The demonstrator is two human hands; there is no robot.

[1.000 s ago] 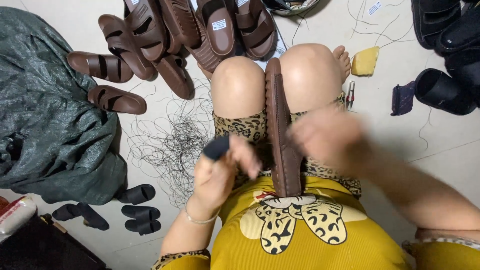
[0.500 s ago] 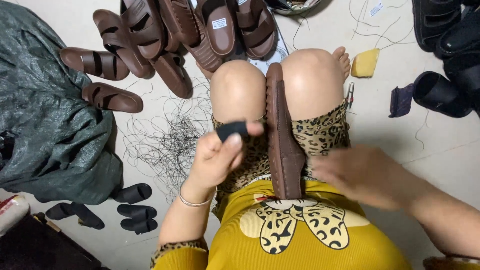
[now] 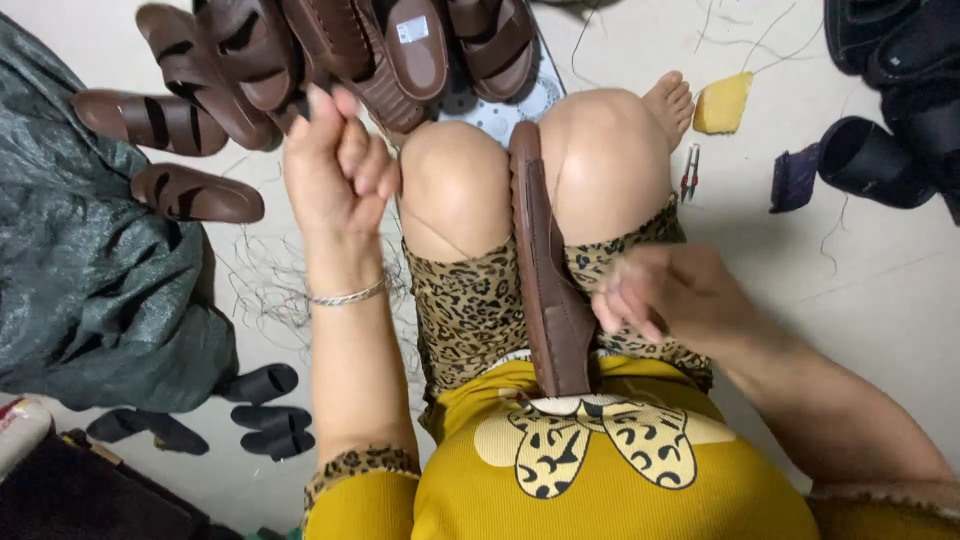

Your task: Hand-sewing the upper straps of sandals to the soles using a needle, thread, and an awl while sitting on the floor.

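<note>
Far left: a crumpled grey-green plastic sheet (image 3: pixel 90 270) covers the floor, with a few black strap pieces (image 3: pixel 262 415) lying just below its edge.
Upper left: brown sandals (image 3: pixel 190 110) lie in a loose heap on the pale floor (image 3: pixel 880 290), spreading across the top edge; one brown sandal (image 3: pixel 195 195) lies apart beside the sheet.
Thread: a tangle of thin dark thread (image 3: pixel 265 290) is scattered on the floor between the sheet and the person's leg.
Left hand: the left hand (image 3: pixel 335 170) is raised over the near edge of the sandal heap, fingers curled in toward the palm; whether it pinches anything cannot be told. A thin silver bracelet (image 3: pixel 345 295) sits on its wrist.
Centre: a brown sole (image 3: pixel 548 290) stands on edge, clamped between the person's bare knees, running from the knees down to the yellow shirt (image 3: pixel 600 470).
Right hand: the right hand (image 3: pixel 665 295) rests against the right side of the sole near the lap, fingertips bunched together at its edge; it is blurred, so what they pinch cannot be told.
Right of the knees: small red-handled snips (image 3: pixel 690 172) lie on the floor, a yellow block (image 3: pixel 722 103) near the bare foot.
Far right: black sandals (image 3: pixel 885 110) and a dark purple piece (image 3: pixel 795 178) lie together.
</note>
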